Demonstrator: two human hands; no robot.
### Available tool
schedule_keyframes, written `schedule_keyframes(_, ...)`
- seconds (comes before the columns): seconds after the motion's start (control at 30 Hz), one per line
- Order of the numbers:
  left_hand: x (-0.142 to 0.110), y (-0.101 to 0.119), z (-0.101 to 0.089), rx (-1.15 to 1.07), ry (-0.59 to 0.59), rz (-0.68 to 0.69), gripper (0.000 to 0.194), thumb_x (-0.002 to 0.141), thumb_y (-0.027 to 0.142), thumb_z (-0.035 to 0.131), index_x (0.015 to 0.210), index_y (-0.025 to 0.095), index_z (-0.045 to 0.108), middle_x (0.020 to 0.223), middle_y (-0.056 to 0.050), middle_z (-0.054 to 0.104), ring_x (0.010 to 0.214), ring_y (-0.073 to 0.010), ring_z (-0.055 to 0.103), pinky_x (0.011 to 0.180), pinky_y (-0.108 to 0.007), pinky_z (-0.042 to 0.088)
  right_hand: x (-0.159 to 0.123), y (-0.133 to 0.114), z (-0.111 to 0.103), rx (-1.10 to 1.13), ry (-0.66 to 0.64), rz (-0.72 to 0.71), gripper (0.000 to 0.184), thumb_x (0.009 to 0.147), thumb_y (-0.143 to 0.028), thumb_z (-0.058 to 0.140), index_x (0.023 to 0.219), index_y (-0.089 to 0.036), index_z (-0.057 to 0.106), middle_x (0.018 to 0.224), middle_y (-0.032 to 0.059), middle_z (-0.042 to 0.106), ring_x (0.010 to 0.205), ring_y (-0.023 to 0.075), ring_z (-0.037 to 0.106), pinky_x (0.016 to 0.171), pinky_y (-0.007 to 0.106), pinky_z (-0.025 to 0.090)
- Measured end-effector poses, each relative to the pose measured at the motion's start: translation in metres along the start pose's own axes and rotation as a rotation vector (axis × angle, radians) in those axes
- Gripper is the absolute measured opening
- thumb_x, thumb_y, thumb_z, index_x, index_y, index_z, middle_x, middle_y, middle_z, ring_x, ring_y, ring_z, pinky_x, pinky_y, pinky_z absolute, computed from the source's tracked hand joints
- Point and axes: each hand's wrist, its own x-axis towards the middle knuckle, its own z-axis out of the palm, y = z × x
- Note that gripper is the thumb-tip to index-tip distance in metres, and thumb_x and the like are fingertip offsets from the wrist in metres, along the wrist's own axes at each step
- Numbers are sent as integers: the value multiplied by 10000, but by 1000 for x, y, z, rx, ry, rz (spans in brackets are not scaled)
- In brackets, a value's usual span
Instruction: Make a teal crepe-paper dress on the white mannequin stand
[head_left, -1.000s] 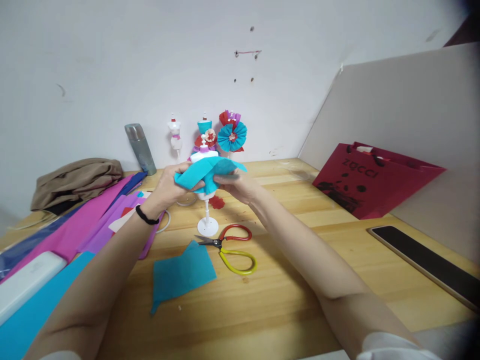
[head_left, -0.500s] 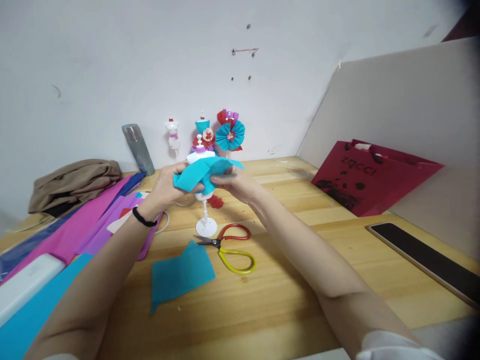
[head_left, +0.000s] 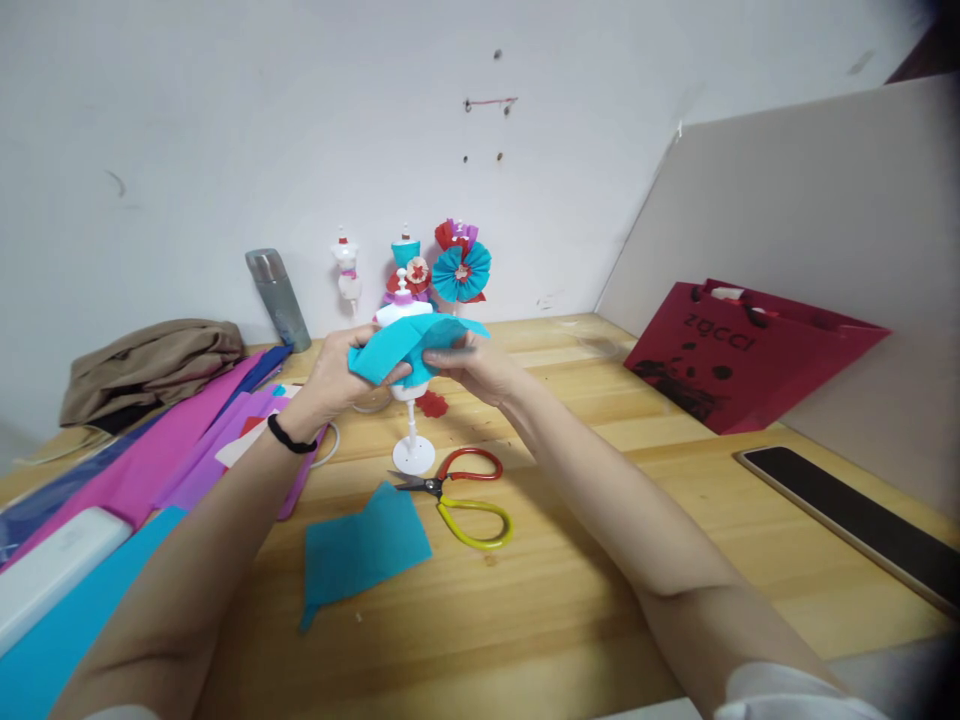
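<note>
A piece of turquoise crepe paper [head_left: 405,343] is wrapped across the front of a small white dress form [head_left: 412,448], which stands upright on its round base. My left hand [head_left: 341,370] grips the paper at the left side, its fingers partly hidden beneath a fold. On the right side my right hand [head_left: 476,365] pinches the same paper, thumb pressed on its front. Below the stand lie scissors [head_left: 429,486] with one red and one yellow handle, blades apart. A cut turquoise sheet [head_left: 367,545] rests flat in front of them.
Decorated dress forms [head_left: 460,272] stand along the wall beside a grey flask [head_left: 277,300]. At left are coloured sheets [head_left: 135,465], brown cloth [head_left: 150,365] and a white box [head_left: 64,570]. A red paper bag [head_left: 735,360] and a dark flat slab [head_left: 840,520] lie at right.
</note>
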Motion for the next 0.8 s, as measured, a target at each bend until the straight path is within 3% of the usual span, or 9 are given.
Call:
schedule_keyframes(0.27,-4,2,10,-26,66,11,228,609,307,856,651,185,668,625,13,589,557,-131,492,544,-281,371,1,0,0,-55,0,-36,339,559,-241,857,866,-197,721,892,27,757,798,181,673,825,363,586)
schedule_keyframes(0.43,-1,-3,5,-9,14,-8,263,590,316,885,675,175,680,648,14,609,588,-136,510,576,-282,409,0,-1,-2,-97,0,-34,393,546,-276,856,908,-197,725,939,42,764,821,199,676,820,383,584)
schedule_keyframes(0.67,0,-4,3,-36,-7,-24,334,599,375,900,662,168,646,626,24,561,570,-112,456,553,-264,387,-5,-18,-4,-332,17,-57,263,566,-310,774,751,-198,625,773,-4,644,771,185,602,759,360,538)
schedule_keyframes(0.8,-1,-3,5,-73,19,-47,391,582,390,918,599,171,594,576,35,523,545,-100,431,524,-250,367,-9,-31,-7,-694,129,-128,188,631,-328,694,676,-185,582,664,-21,549,640,134,508,607,285,419)
